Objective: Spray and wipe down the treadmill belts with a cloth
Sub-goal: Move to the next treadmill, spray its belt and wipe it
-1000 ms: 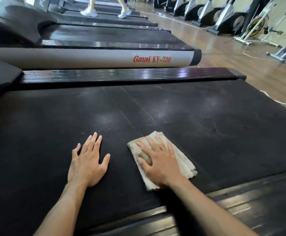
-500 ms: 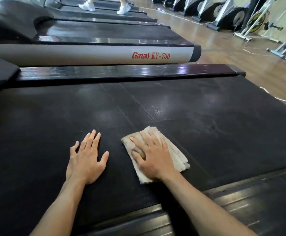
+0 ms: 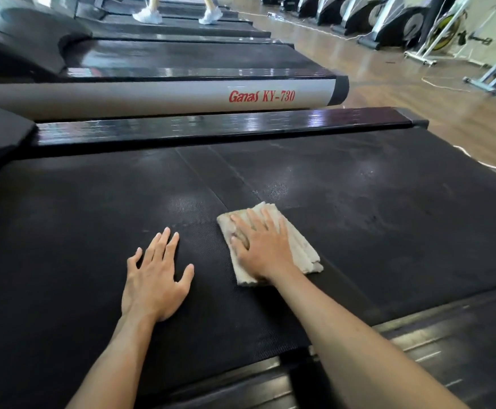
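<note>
A wide black treadmill belt (image 3: 373, 208) fills most of the view, with faint damp streaks toward its far right. A folded, soiled beige cloth (image 3: 302, 249) lies on the belt near the middle. My right hand (image 3: 263, 246) presses flat on the cloth with straight, spread fingers. My left hand (image 3: 155, 276) rests flat on the bare belt just left of the cloth, fingers straight and holding nothing. No spray bottle is in view.
A glossy dark side rail (image 3: 211, 128) borders the belt's far edge, and a near rail (image 3: 447, 343) runs along the bottom right. A neighbouring treadmill (image 3: 261, 96) marked "Ganas KY-730" lies beyond. A person's white shoes (image 3: 179, 14) stand on a farther treadmill. Exercise bikes (image 3: 388, 22) line the wooden floor.
My right hand has slid the cloth a little to the left and away from me along the belt. My left hand has stayed flat in about the same place.
</note>
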Demonstrator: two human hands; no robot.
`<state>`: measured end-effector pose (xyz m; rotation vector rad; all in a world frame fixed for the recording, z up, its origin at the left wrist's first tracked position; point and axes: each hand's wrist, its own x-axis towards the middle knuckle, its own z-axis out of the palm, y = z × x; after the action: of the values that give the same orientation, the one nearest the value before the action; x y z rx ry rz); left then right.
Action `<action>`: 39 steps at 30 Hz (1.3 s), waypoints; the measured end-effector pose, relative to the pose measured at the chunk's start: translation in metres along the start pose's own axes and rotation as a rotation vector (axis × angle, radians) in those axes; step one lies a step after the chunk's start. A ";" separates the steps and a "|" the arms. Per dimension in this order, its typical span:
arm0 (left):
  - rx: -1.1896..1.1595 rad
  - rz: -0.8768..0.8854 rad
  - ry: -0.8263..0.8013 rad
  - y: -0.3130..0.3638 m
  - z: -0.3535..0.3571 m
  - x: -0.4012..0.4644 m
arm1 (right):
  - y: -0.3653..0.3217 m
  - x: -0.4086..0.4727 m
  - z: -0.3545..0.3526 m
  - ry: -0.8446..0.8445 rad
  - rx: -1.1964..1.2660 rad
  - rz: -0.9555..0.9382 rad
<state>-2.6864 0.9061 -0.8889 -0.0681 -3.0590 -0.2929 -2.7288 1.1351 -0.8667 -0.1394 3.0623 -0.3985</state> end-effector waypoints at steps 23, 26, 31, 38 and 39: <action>0.046 -0.011 -0.046 0.003 -0.004 0.001 | 0.057 -0.039 -0.011 -0.055 -0.030 -0.085; 0.061 -0.007 -0.050 0.002 -0.003 0.001 | 0.069 -0.010 -0.013 -0.011 -0.072 0.079; 0.080 -0.003 -0.056 0.001 -0.002 0.002 | 0.021 0.034 -0.006 -0.052 -0.048 0.127; 0.069 -0.007 -0.062 0.005 -0.005 0.001 | 0.031 -0.033 -0.005 -0.048 -0.044 -0.090; 0.071 -0.010 -0.063 0.003 -0.004 0.001 | 0.040 -0.036 -0.007 -0.046 -0.052 -0.071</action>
<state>-2.6872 0.9083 -0.8838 -0.0592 -3.1295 -0.1854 -2.6969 1.1790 -0.8685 -0.2566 3.0304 -0.3151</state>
